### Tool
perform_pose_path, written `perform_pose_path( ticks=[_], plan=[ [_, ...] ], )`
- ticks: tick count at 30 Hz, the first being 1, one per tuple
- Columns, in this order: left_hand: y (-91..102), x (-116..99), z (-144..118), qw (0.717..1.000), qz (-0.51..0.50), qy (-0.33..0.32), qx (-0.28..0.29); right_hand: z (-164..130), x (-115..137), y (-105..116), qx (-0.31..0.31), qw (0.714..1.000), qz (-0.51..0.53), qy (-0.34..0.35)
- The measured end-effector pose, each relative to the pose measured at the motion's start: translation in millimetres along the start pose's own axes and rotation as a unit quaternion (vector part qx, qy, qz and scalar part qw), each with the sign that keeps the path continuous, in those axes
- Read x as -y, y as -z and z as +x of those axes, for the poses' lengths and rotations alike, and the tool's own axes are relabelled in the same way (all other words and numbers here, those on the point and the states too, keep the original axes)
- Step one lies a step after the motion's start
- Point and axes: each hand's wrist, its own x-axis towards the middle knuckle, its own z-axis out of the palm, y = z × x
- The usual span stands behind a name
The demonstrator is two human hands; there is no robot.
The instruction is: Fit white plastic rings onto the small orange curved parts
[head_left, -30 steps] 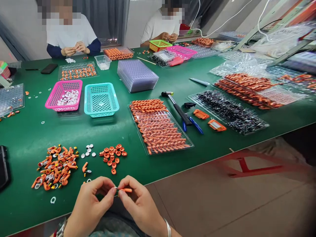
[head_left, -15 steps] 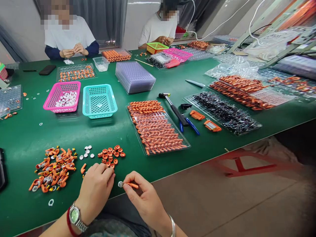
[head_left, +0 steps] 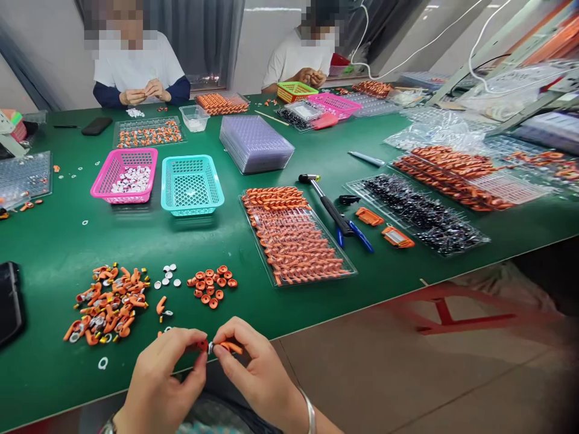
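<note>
At the near table edge my left hand (head_left: 165,377) pinches a small orange ring cap (head_left: 200,346) between thumb and fingers. My right hand (head_left: 253,367) holds an orange stem piece (head_left: 230,347) with a silver end against that cap. Just beyond my hands lie a cluster of orange ring caps (head_left: 212,283), a few white discs (head_left: 166,274) and a heap of orange assembled pieces (head_left: 108,301).
A clear tray of orange parts (head_left: 296,241) lies ahead to the right, with a hammer (head_left: 328,202), blue pens and a tray of black parts (head_left: 418,214) beyond. Pink basket (head_left: 124,175) and teal basket (head_left: 191,184) stand further back. Two people work at the far side.
My left hand went out to the ring caps, took one and came back. It now meets the stem piece held by my right hand.
</note>
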Motion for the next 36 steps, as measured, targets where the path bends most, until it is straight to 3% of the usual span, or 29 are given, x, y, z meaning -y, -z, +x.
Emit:
perform_pose_path(
  ticks=[6, 11, 23, 30, 36],
  plan=[
    [3.0, 4.1, -4.6, 0.995, -0.076, 0.063, 0.026, 1.6, 7.1, -1.0, 0.005, 1.000, -0.019, 0.012],
    [3.5, 4.9, -7.9, 0.992, -0.089, 0.092, 0.022, 3.7, 14.0, -1.5, 0.015, 0.998, 0.006, 0.064],
    [7.0, 4.7, -9.4, 0.993, -0.093, 0.066, 0.006, 10.7, 26.9, -0.5, 0.033, 0.986, -0.140, 0.080],
    [6.7, 3.8, -8.5, 0.997, -0.067, 0.031, -0.008, 13.1, 30.7, -1.5, 0.033, 0.980, -0.170, 0.096],
    [5.5, 3.1, -9.4, 0.996, -0.081, 0.044, -0.017, 12.1, 32.6, -1.9, 0.045, 0.984, -0.150, 0.079]
  ],
)
